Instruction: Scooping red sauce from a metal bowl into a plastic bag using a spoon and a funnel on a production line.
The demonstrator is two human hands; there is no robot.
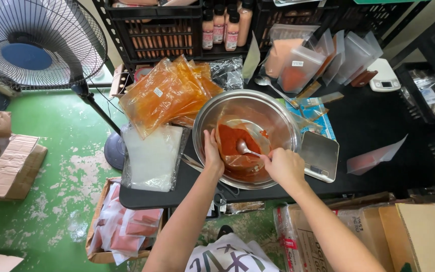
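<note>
Red powder (pixel 229 139) fills the steel bowl's (pixel 212 113) bag (pixel 240 162), left fingers (pixel 210 143) pinching it, right fingers (pixel 273 158) gripping a spoon (pixel 242 147).

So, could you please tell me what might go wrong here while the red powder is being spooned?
The right hand holds a spoon over the red powder in an open bag that only the left hand steadies; a slip could spill it into the metal bowl. The bowl sits near the table edge, so a nudge might tip it. The fan could perhaps blow powder around.

Bare black table (pixel 378 116) at centre right leaves room; steel bowl (pixel 278 118) fills the middle; orange bags (pixel 164 93) and scale (pixel 320 156) crowd its sides.
</note>
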